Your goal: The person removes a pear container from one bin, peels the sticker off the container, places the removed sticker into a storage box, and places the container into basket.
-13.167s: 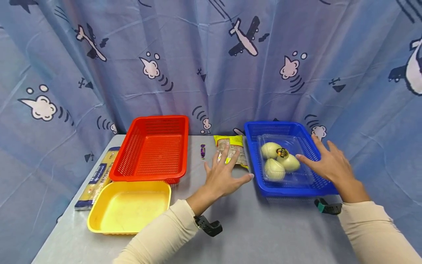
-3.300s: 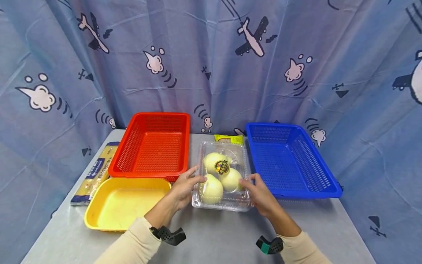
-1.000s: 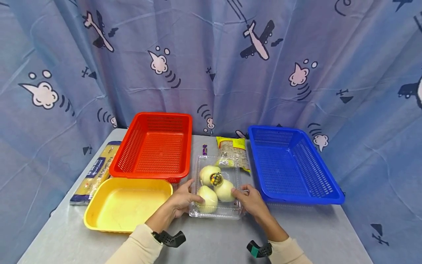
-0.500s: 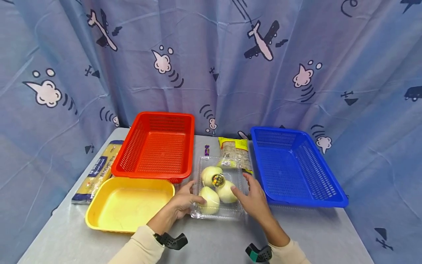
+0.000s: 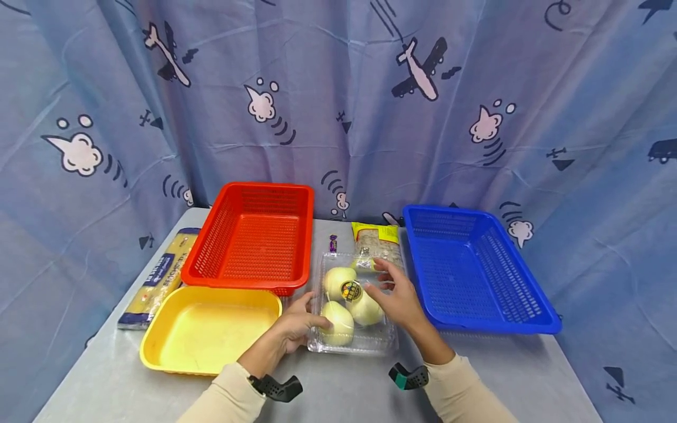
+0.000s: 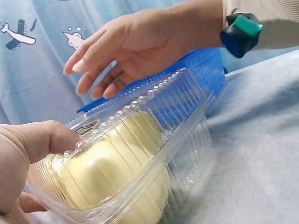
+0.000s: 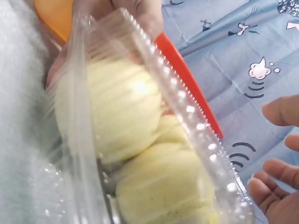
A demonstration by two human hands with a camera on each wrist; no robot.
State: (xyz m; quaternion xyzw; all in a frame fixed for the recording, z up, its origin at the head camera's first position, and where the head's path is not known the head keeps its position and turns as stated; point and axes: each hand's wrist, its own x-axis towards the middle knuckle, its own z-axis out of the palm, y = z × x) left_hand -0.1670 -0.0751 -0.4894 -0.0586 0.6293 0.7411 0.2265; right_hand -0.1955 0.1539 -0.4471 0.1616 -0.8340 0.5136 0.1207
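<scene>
A clear plastic clamshell box (image 5: pixel 378 345) sits mid-table, with pale yellow-green round fruits (image 5: pixel 337 322) inside and a black round sticker (image 5: pixel 351 291) on its lid. My left hand (image 5: pixel 290 328) grips the box's left side, thumb over the lid's edge and fingers down the wall. Over the right part of the lid hovers my right hand (image 5: pixel 398 295), fingers loosely bent and holding nothing. The left wrist view shows this right hand (image 6: pixel 128 51) raised above the ridged lid (image 6: pixel 182 88). In the right wrist view, the right fingertips (image 7: pixel 264 191) stand apart from the box.
A blue basket (image 5: pixel 478 326) stands at right. A red basket (image 5: pixel 245 282) is back left, with a yellow bin (image 5: pixel 211 370) in front and a long yellow-and-blue packet (image 5: pixel 158 276) beside them. Behind the box lie a purple-wrapped candy (image 5: pixel 333 243) and a yellow-topped bag (image 5: pixel 376 234).
The fruit box has come out of the blue basket to mid-table, carried by both hands. My right hand then let go of its right side and rose over the lid; the left kept hold.
</scene>
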